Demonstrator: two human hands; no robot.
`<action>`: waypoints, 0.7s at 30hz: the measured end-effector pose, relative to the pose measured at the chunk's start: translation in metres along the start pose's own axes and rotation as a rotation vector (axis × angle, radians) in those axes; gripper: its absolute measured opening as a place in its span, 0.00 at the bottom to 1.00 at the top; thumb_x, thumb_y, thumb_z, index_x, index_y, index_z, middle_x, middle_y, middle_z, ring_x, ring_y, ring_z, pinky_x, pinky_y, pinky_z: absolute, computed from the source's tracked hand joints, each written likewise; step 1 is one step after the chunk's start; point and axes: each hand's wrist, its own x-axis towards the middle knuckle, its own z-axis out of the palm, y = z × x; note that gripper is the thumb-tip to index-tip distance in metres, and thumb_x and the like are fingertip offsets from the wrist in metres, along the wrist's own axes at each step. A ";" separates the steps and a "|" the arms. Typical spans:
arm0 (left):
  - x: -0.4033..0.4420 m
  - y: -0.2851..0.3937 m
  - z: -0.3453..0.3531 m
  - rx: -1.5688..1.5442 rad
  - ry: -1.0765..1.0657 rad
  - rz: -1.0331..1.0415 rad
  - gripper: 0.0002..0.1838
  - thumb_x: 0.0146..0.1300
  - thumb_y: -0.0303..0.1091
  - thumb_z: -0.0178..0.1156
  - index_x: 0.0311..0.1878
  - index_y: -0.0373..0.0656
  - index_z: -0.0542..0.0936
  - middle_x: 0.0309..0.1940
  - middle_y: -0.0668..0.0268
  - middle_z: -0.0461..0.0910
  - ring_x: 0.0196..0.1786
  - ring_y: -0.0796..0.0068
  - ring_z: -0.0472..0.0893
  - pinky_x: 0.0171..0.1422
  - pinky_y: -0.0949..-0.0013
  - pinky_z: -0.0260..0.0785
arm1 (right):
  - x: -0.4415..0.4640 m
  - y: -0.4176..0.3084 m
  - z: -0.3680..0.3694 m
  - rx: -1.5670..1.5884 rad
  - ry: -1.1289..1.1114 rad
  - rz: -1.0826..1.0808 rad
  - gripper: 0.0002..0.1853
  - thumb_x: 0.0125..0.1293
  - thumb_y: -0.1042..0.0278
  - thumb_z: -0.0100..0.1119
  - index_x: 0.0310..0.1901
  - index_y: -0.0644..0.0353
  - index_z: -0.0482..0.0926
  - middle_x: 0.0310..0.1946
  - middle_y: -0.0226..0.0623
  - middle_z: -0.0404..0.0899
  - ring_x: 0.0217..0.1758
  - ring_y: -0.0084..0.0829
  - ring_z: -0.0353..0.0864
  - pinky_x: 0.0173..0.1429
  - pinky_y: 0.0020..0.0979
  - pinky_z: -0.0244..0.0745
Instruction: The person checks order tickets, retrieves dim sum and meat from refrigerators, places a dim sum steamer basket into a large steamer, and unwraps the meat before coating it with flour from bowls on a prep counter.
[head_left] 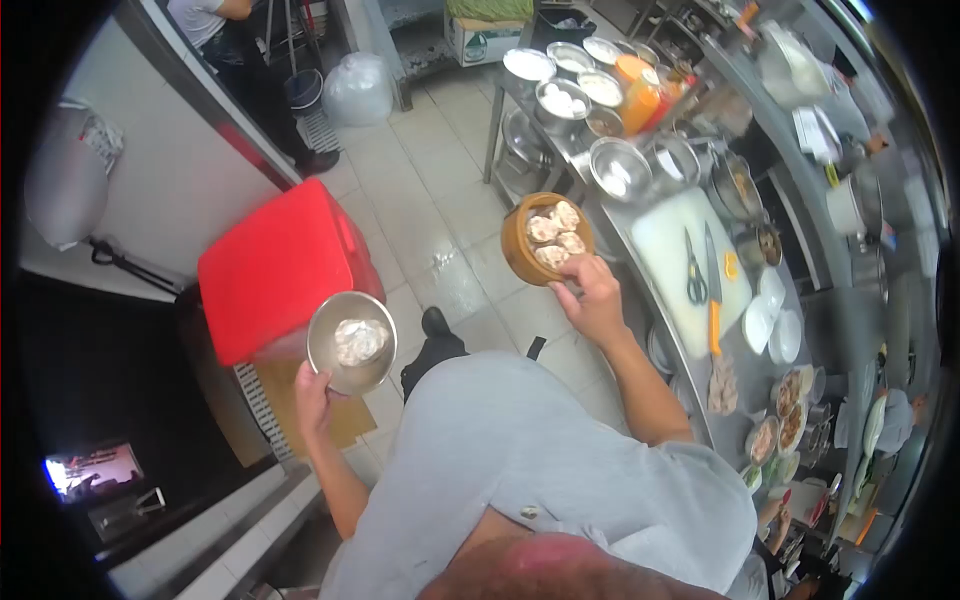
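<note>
My left hand is closed on the near rim of a round metal bowl. A pale, lumpy mass of food lies inside it. With my right hand I grip the near edge of a small round bamboo steamer, thumb low on its wall. Several open-topped dumplings sit in the steamer, which has no lid on. Both vessels are held in the air over the floor, apart from each other, the bowl to the left and the steamer beside the counter.
A red-lidded bin stands close to the bowl. Along the right runs a metal counter with a cutting board, scissors, an orange-handled knife and several bowls. Another person's leg shows at the upper left, near a plastic bag.
</note>
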 end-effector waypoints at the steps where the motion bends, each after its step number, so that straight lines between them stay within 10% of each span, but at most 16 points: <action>1: 0.042 0.005 0.011 -0.011 0.002 0.032 0.17 0.64 0.25 0.53 0.56 0.35 0.73 0.41 0.59 0.83 0.31 0.74 0.85 0.25 0.72 0.79 | 0.028 0.002 0.002 -0.031 -0.012 0.031 0.15 0.49 0.78 0.73 0.37 0.62 0.77 0.35 0.41 0.80 0.40 0.45 0.80 0.44 0.40 0.77; 12: 0.438 0.172 0.225 0.182 -0.546 0.005 0.14 0.67 0.26 0.56 0.54 0.34 0.73 0.38 0.61 0.83 0.30 0.74 0.84 0.23 0.72 0.78 | 0.261 0.085 0.018 -0.168 0.163 0.146 0.16 0.49 0.77 0.74 0.39 0.63 0.78 0.37 0.44 0.81 0.41 0.46 0.81 0.48 0.40 0.77; 21: 0.611 0.227 0.310 0.219 -0.481 -0.078 0.16 0.64 0.26 0.57 0.55 0.35 0.74 0.38 0.61 0.83 0.28 0.76 0.83 0.23 0.73 0.77 | 0.443 0.242 0.072 -0.146 0.199 0.187 0.15 0.50 0.78 0.73 0.39 0.64 0.78 0.37 0.45 0.80 0.41 0.46 0.81 0.46 0.40 0.77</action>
